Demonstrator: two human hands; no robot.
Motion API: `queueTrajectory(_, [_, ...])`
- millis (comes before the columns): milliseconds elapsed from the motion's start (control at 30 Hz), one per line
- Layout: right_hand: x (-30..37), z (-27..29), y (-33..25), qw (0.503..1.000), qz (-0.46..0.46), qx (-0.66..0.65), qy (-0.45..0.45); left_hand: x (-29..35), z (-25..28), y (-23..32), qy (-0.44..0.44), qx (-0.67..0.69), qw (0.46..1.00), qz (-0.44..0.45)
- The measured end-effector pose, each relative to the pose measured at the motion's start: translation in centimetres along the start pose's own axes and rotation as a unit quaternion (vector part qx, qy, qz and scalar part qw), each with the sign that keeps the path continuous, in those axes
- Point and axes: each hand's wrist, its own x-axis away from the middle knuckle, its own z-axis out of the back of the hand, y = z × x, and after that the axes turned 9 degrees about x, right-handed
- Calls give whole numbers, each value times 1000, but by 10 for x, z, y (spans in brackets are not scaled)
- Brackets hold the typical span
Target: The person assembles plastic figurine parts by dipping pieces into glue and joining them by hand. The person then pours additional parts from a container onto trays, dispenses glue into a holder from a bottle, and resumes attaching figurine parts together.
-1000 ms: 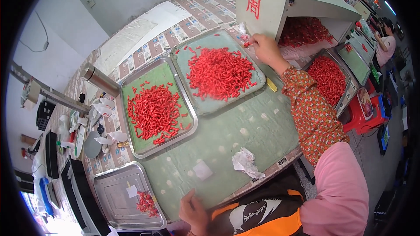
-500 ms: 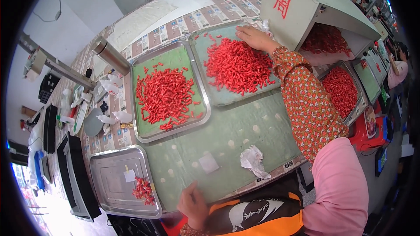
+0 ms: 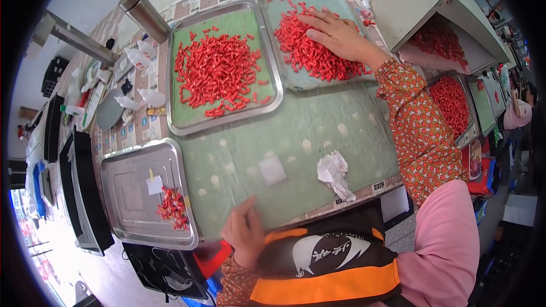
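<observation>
My right hand [image 3: 333, 33] lies palm down, fingers spread, over a heap of small shiny red knobbly pieces [image 3: 296, 48] in the right tray [image 3: 297, 86]; the palm hides part of the heap. My left hand [image 3: 244, 232] is by the table's near edge, its fingers loosely bent and apart, with nothing seen in it. To the left of the right heap, a metal tray [image 3: 275, 99] with a green lining carries another spread of red pieces [image 3: 219, 71]. A small white square [image 3: 272, 170] and a crumpled white tissue [image 3: 333, 171] lie on the green mat [image 3: 239, 136].
At front left, a metal tray [image 3: 128, 170] holds a few red-and-pale pieces [image 3: 173, 209] and a white slip. A steel flask [image 3: 145, 16] and white squeeze bottles [image 3: 152, 98] stand at left. At right are a grey box [image 3: 409, 11] and another tray of red pieces [image 3: 449, 102].
My right hand has come from the heap's far edge onto its top, fingers spread wider. The view has shifted, so the trays appear higher. My left hand stays near the table edge.
</observation>
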Motion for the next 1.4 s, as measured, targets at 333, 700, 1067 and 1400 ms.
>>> queueTrajectory(333, [54, 12, -11, 998, -14, 49, -45, 4, 0, -3, -1, -5, 1000, 0])
queueTrajectory(700, [147, 30, -46, 982, 12, -110, 154, 3, 4, 3, -22, 68, 996, 45])
queueTrajectory(1067, [176, 38, -125, 976, 54, -184, 103, -7, 13, 12, -43, 237, 949, 201])
queueTrajectory(1400, [196, 42, -158, 974, 103, -201, -23, 3, 24, 10, -17, 278, 936, 217])
